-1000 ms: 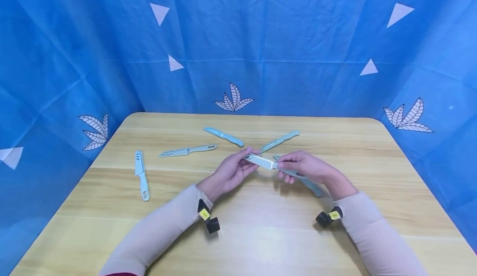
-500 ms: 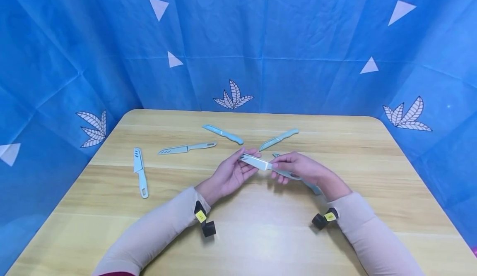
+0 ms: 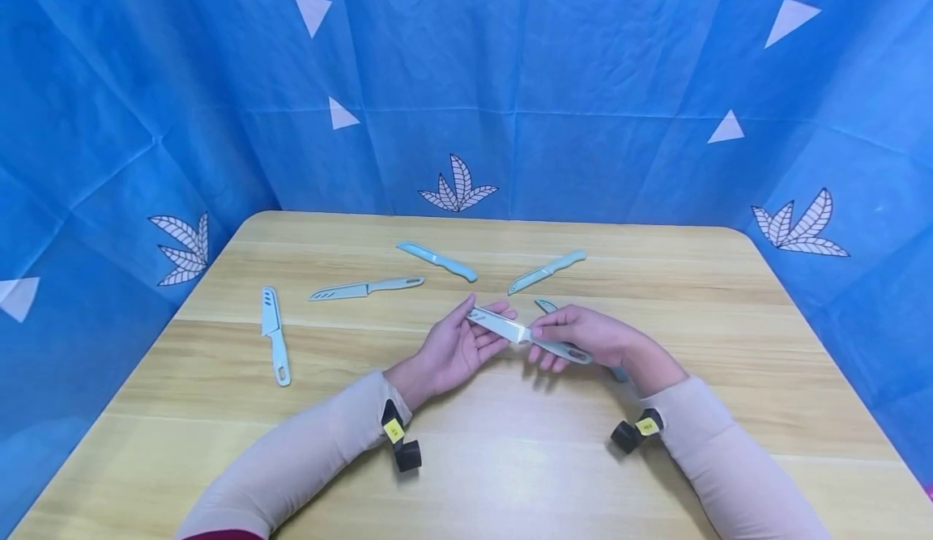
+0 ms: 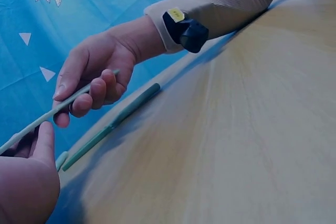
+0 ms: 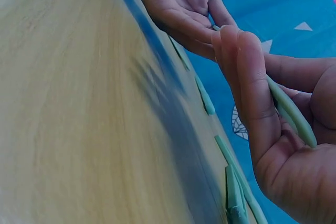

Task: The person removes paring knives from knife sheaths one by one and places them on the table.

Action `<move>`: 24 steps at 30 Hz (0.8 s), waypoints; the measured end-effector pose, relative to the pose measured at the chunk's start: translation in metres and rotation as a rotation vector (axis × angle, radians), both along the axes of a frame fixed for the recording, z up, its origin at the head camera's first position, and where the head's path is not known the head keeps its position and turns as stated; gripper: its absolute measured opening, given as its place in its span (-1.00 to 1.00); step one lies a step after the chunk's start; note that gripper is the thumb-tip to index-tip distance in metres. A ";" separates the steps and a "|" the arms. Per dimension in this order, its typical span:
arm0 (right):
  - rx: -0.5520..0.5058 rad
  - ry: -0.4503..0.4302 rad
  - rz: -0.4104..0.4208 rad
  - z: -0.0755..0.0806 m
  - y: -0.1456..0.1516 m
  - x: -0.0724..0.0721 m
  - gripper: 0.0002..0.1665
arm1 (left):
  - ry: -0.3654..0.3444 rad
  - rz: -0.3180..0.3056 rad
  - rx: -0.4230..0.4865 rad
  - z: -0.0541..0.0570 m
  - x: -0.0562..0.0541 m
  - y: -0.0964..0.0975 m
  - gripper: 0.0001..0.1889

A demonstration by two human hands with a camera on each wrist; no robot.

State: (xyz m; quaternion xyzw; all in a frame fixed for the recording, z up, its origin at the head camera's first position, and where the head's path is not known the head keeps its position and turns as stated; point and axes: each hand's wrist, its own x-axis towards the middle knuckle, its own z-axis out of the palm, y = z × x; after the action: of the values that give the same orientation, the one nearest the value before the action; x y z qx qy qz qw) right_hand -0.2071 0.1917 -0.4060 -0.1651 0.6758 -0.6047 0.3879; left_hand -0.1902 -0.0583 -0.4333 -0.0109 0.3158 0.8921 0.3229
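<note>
Between my hands, above the table, I see a pale blue-green knife (image 3: 499,325) with a slotted sheath over its blade. My right hand (image 3: 594,336) pinches it by the handle near the blade, thumb on top; the looped handle end shows below the palm. My left hand (image 3: 446,355) is palm up with loosely extended fingers under the sheath's tip and the thumb beside it. In the left wrist view the knife (image 4: 39,121) appears edge-on. A second knife (image 3: 545,306) lies on the table beneath my right hand, its middle hidden.
Other sheathed knives lie spread on the wooden table (image 3: 510,459): one (image 3: 275,338) at the left, one (image 3: 364,289) left of centre, one (image 3: 437,261) at the back, and one (image 3: 547,272) behind my hands. A blue curtain (image 3: 583,78) hangs behind and beside the table.
My left fingers have opened out a little under the sheath. The held knife has shifted slightly left and its handle end has swung down, showing more below my right hand.
</note>
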 end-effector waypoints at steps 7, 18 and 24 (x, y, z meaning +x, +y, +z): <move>0.019 0.025 0.015 0.000 0.000 0.001 -0.56 | 0.021 -0.017 -0.007 -0.002 0.001 0.000 -0.37; 0.010 0.023 0.026 -0.002 0.003 0.003 -0.62 | 0.036 -0.024 -0.011 -0.003 0.005 0.001 -0.36; -0.011 0.016 0.027 -0.004 0.005 0.002 -0.62 | 0.051 -0.020 -0.010 -0.004 0.006 0.002 -0.36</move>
State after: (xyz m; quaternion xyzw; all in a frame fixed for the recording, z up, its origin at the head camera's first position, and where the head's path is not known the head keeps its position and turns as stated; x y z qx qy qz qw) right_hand -0.2047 0.1967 -0.4103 -0.1811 0.6733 -0.6016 0.3898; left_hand -0.1845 -0.0564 -0.4370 0.0131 0.3284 0.8873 0.3236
